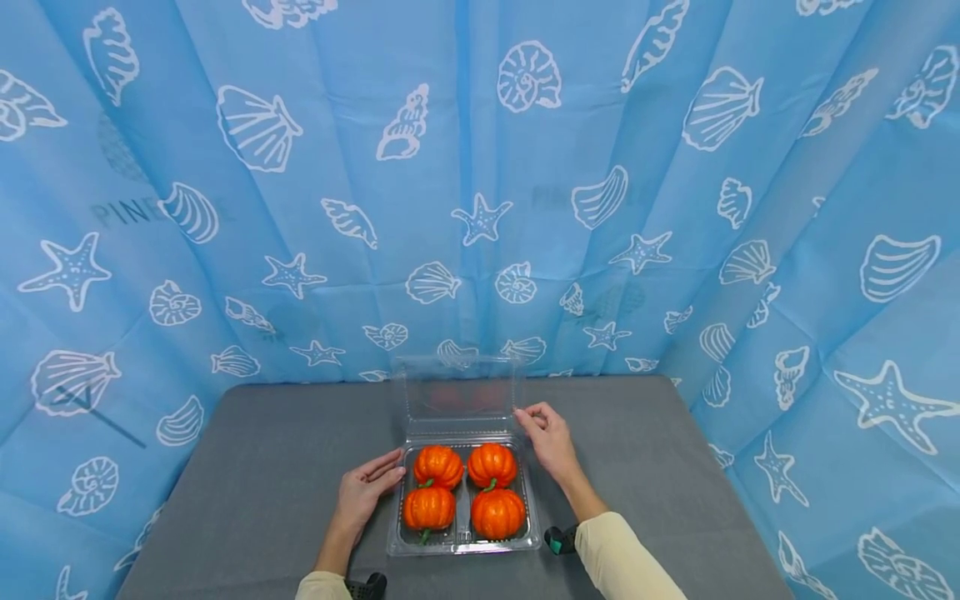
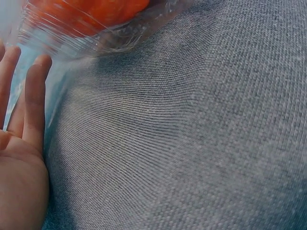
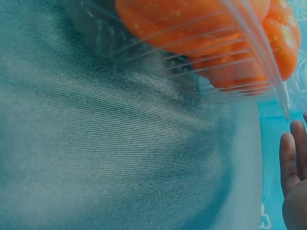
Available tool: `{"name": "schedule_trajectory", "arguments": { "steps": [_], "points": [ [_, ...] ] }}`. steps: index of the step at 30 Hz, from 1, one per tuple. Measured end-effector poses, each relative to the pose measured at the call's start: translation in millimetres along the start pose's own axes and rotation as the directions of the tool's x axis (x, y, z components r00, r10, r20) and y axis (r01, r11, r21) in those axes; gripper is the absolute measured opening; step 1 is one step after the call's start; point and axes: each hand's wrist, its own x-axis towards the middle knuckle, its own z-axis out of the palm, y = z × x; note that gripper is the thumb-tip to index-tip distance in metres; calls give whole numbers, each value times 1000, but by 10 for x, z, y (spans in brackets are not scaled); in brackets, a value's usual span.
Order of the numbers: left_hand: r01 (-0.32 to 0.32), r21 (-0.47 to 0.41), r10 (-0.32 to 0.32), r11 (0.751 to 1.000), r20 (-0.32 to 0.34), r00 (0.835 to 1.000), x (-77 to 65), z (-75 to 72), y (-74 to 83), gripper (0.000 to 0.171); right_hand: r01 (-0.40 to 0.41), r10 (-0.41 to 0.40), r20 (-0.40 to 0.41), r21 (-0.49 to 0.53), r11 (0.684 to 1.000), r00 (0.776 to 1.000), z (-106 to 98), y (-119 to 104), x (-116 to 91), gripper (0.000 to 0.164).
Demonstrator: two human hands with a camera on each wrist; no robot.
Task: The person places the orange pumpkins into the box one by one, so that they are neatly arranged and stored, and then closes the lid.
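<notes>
A clear plastic clamshell container [image 1: 457,548] lies on the table with its hinged lid [image 1: 463,417] raised at the back. Orange toy-like pumpkins [image 1: 498,513] with green stems sit inside, two in a back row and two in front. My left hand [image 1: 363,492] is at the container's left side, fingers extended, fingertips at its rim. My right hand [image 1: 550,437] pinches the lid's right edge near the hinge between thumb and fingers. Only some of its fingers [image 3: 289,158] show in the right wrist view, beside the ribbed plastic wall; that pinch is hidden there.
A grey cloth-covered table [image 1: 300,450] extends on both sides of the container. Blue curtains [image 1: 480,167] with white shells and starfish hang behind and beside it. Dark wrist straps [image 1: 367,587] sit on both wrists.
</notes>
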Motion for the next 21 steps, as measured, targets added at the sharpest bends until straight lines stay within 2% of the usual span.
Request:
{"name": "schedule_trajectory", "arguments": {
  "steps": [5,21],
  "points": [
    [15,-4,-15,1000,-5,1000,-2,9,6,49,32,-31,14,-46,998,999,-32,13,-22,24],
    [-19,-8,19,1000,17,1000,-37,-6,26,49,114,-108,50,-164,980,993,-191,77,-185,10]
  ]
}}
